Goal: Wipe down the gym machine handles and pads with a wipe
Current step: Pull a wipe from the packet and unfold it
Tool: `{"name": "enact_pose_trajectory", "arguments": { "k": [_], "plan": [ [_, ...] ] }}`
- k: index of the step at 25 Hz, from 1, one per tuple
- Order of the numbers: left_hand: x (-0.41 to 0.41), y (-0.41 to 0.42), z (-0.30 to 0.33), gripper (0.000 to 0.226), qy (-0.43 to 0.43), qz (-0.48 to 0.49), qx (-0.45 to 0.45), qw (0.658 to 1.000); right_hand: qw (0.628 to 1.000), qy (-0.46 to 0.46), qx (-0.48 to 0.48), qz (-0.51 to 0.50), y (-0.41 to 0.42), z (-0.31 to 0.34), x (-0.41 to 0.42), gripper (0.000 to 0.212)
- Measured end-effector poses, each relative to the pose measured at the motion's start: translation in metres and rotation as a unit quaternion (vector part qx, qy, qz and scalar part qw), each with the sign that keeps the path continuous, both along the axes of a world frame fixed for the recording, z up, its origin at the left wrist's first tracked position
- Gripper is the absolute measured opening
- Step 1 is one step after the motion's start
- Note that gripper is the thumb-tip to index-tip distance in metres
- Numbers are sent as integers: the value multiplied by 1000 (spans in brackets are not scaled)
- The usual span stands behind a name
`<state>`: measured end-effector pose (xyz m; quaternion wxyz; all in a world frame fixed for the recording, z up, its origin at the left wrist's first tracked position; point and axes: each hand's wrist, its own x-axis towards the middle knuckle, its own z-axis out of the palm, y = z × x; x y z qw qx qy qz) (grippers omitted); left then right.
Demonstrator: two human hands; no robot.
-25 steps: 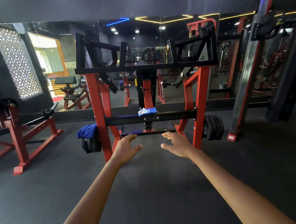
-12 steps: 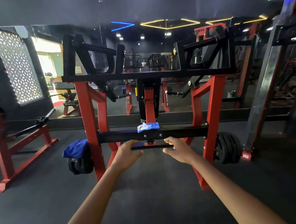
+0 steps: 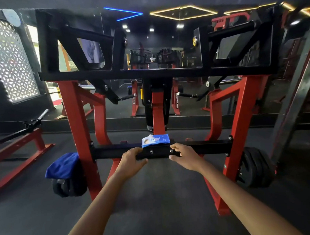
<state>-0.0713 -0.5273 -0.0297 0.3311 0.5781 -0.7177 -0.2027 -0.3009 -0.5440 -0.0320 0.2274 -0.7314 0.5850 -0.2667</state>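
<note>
Just beyond my fingertips, the wipe packet [image 3: 155, 140] lies on the machine's black crossbar [image 3: 202, 147], between my two hands. My left hand [image 3: 133, 159] and right hand [image 3: 186, 157] both reach with loose, spread fingers, grasping nothing. I judge wiping hasn't begun: no wipe is out, handles [image 3: 127, 97] and pads above untouched. A blue towel [image 3: 62, 165] drapes over weight plates [image 3: 69, 186] far left of my fingers; nothing blocks the packet.
</note>
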Motion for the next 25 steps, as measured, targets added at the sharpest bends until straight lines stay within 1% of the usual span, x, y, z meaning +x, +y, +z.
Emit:
{"name": "enact_pose_trajectory", "arguments": {
  "k": [3, 8, 11, 13, 17, 22, 25],
  "plan": [
    [11, -71, 1, 44, 2, 7, 0, 1000, 1000, 13, 2, -3, -66, -2, -1, 47],
    [10, -181, 3, 50, -11, -2, 11, 1000, 1000, 6, 4, -12, -166, -5, -1, 49],
    [-1, -226, -10, 50, -26, -18, 22, 999, 1000, 11, 10, -22, -210, -14, -3, 46],
    [-6, -254, -19, 49, -16, -16, 30, 999, 1000, 10, 10, -22, -242, -19, -7, 44],
    [-14, -316, -36, 49, -25, 3, 19, 999, 1000, 11, 9, 1, -316, -32, -12, 46],
    [-27, -387, -49, 51, -8, 32, 32, 999, 999, 8, 23, 26, -393, -45, -16, 44],
    [-40, -425, -54, 41, 7, 42, 37, 998, 999, 24, 24, 43, -439, -55, -23, 42]
  ]
}}
